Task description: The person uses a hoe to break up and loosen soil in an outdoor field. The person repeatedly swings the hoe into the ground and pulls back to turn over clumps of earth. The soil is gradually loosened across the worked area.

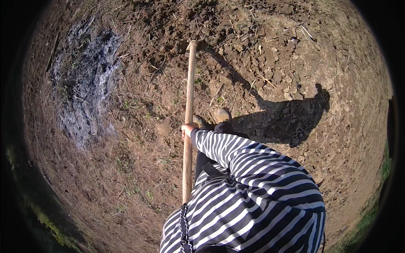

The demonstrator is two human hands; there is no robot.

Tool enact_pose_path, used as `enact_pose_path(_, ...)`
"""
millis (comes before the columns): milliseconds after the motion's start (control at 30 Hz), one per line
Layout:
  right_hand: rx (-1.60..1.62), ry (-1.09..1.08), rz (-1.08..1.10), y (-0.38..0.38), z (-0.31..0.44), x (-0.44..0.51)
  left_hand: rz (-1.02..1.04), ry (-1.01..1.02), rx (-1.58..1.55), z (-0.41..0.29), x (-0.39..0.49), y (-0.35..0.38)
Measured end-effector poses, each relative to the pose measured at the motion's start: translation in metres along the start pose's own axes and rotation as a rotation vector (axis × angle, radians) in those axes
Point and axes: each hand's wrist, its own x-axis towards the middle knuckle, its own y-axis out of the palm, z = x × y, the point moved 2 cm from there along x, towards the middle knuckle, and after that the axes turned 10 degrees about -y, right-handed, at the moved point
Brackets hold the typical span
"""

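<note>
My right hand (189,129) is closed around the long wooden handle (189,88) of a digging tool, probably a hoe. The handle runs from my striped shirt (253,189) away from me. Its far end passes through the tool's head (192,45), at the edge of dark broken soil; the blade is mostly hidden or lost in shadow. The near end of the handle goes out of sight at the shirt. My left hand is out of view. Just right of the handle, beyond my right hand, are the toes of my shoes (223,114).
Loose clods of soil (208,19) lie across the top, with dry stalks among them. A patch of grey ash (91,85) is on the left. My shadow (284,120) falls to the right. Dry ground with small green weeds (133,189) lies at lower left.
</note>
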Motion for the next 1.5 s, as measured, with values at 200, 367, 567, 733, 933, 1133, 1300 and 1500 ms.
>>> enact_pose_path(200,0.048,0.059,0.002,0.014,0.018,0.000,-0.062,0.029,-0.034,-0.068,-0.061,-0.052)
enact_pose_path(367,0.110,0.030,0.119,0.046,0.089,0.001,0.256,0.113,-0.565,-0.125,-0.136,-0.160)
enact_pose_path(567,0.082,-0.031,0.172,0.032,0.084,0.011,0.417,0.259,-0.728,-0.120,-0.133,-0.152)
enact_pose_path(733,0.033,-0.061,0.098,0.019,-0.015,0.015,0.047,0.361,-0.211,-0.018,-0.052,-0.040)
enact_pose_path(933,-0.004,-0.053,-0.020,-0.009,-0.206,-0.081,0.093,0.021,-0.190,0.199,0.019,0.172)
enact_pose_path(1133,-0.006,-0.086,0.159,-0.008,-0.224,-0.146,-0.139,0.220,-0.204,0.276,0.069,0.235)
enact_pose_path(1300,0.180,-0.564,0.386,0.066,-0.112,-0.267,-0.594,0.607,-0.412,0.199,0.115,0.168)
enact_pose_path(1500,-0.288,-1.470,0.463,0.140,-0.022,-0.424,-0.533,0.940,-0.751,0.032,0.104,0.035)
